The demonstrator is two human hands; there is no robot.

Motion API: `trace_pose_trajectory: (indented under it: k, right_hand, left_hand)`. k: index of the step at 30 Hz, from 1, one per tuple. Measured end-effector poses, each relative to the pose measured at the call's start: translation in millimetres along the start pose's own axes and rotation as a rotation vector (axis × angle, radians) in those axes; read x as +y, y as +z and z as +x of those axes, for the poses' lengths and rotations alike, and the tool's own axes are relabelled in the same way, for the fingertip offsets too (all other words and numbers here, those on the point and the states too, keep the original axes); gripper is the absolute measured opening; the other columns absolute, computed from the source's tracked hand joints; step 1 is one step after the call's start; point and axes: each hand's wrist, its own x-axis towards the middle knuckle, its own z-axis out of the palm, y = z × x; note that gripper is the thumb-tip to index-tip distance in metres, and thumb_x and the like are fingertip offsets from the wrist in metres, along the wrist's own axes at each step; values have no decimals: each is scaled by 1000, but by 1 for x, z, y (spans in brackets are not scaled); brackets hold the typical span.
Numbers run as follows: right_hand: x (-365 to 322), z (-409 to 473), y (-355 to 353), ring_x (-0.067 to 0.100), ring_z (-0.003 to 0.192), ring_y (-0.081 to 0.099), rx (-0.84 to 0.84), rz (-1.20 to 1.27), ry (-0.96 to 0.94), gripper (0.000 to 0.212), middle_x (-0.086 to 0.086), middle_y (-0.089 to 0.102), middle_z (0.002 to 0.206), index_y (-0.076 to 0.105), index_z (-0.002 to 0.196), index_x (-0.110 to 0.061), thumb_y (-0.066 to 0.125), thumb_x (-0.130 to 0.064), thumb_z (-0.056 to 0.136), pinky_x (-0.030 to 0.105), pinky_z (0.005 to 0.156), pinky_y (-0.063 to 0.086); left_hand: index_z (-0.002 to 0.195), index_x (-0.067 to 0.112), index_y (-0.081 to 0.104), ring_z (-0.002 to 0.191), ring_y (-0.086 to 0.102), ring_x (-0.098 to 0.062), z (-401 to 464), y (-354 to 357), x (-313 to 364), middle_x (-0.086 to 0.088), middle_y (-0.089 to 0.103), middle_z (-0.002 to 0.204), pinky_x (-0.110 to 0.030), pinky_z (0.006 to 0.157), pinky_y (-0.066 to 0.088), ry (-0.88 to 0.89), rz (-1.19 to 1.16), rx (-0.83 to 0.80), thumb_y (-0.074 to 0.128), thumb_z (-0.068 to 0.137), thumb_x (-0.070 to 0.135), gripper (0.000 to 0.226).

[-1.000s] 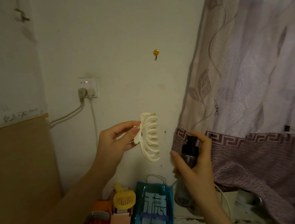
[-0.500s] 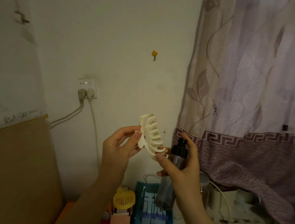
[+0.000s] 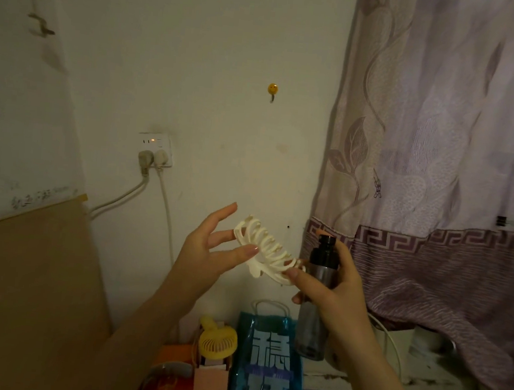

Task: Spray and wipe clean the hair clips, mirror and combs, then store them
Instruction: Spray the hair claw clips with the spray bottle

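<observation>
Before a cream wall point(image 3: 231, 52) and lilac curtain point(image 3: 440, 148), left hand point(image 3: 210, 253), fingers spread, pinched a claw clip point(image 3: 266, 251); right hand point(image 3: 334, 291) gripped a spray bottle point(image 3: 318, 281), thumb touching the clip.

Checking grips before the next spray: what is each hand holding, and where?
Left hand pinches the cream hair clip at its hinge end. Right hand grips the dark spray bottle around its upper body, thumb touching the clip's far end.

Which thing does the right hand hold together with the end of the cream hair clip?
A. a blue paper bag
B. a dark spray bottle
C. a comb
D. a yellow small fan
B: the right hand wraps the dark spray bottle while its thumb touches the hair clip.
</observation>
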Motion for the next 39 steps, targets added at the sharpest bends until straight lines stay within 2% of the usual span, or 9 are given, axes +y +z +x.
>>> trace_pose_trajectory:
  k: [6, 10, 15, 20, 23, 26, 30, 32, 39]
  right_hand:
    - [-1, 0, -1, 12, 68, 65, -84, -33, 16, 65, 4, 66, 82, 48, 129, -17, 72, 5, 73, 27, 52, 54]
    - [1, 2, -1, 12, 69, 65, -82, -47, 10, 63, 7, 66, 86, 48, 129, -15, 72, 5, 73, 26, 52, 54]
    - [2, 4, -1, 14, 74, 67, -63, -95, -36, 69, 10, 66, 93, 45, 132, -17, 75, -2, 72, 26, 52, 54]
    - [1, 3, -1, 19, 74, 69, -21, -188, -147, 80, 4, 66, 94, 32, 139, -34, 73, -17, 73, 25, 52, 54]
    - [2, 3, -4, 21, 67, 67, -28, -269, -237, 69, 3, 64, 93, 35, 132, -41, 68, -30, 73, 22, 54, 53]
    - [4, 4, -6, 20, 62, 64, -19, -346, -310, 58, 0, 62, 82, 40, 123, -46, 69, -25, 77, 23, 55, 53]
    - [9, 5, -8, 23, 59, 60, 29, -469, -400, 57, 6, 59, 77, 39, 120, -48, 70, -18, 82, 44, 57, 55]
    - [11, 6, -9, 23, 58, 59, 51, -503, -430, 55, 6, 58, 75, 39, 117, -49, 69, -17, 84, 47, 56, 53]
    - [17, 9, -10, 15, 55, 58, 60, -594, -428, 45, -1, 61, 80, 38, 108, -44, 63, -13, 88, 29, 52, 51]
  left_hand:
    - [113, 28, 63, 87, 69, -9, 3, 0, 2, 5, 72, 94, -22, 70, 56, 18, -27, -34, 74, 75, 10, 44]
    - [106, 19, 66, 77, 70, -10, 3, -2, -2, 0, 73, 87, -20, 59, 53, 1, -101, 4, 74, 73, 3, 37]
    - [105, 14, 65, 77, 70, -13, 3, -3, -5, -7, 72, 89, -20, 59, 54, 32, -131, 53, 73, 73, -1, 36]
    - [105, 16, 66, 79, 70, -12, 4, -6, -5, -5, 72, 90, -19, 60, 53, 73, -135, 114, 74, 73, 1, 36]
    - [103, 19, 65, 77, 70, -10, 5, -6, -5, -2, 73, 87, -17, 58, 52, 85, -173, 150, 74, 74, 2, 35]
    - [101, 22, 65, 78, 70, -13, 5, -6, -5, 0, 74, 85, -20, 59, 55, 80, -219, 176, 73, 74, 4, 34]
    - [102, 23, 65, 82, 70, -18, 5, -6, -7, 0, 74, 87, -28, 66, 59, 64, -250, 198, 74, 73, 8, 34]
    - [103, 24, 65, 84, 70, -20, 4, -6, -7, 0, 74, 89, -32, 70, 60, 60, -260, 199, 74, 72, 10, 35]
    - [103, 24, 64, 89, 70, -22, 4, -4, -7, -2, 74, 93, -28, 67, 59, 70, -274, 186, 73, 71, 11, 36]
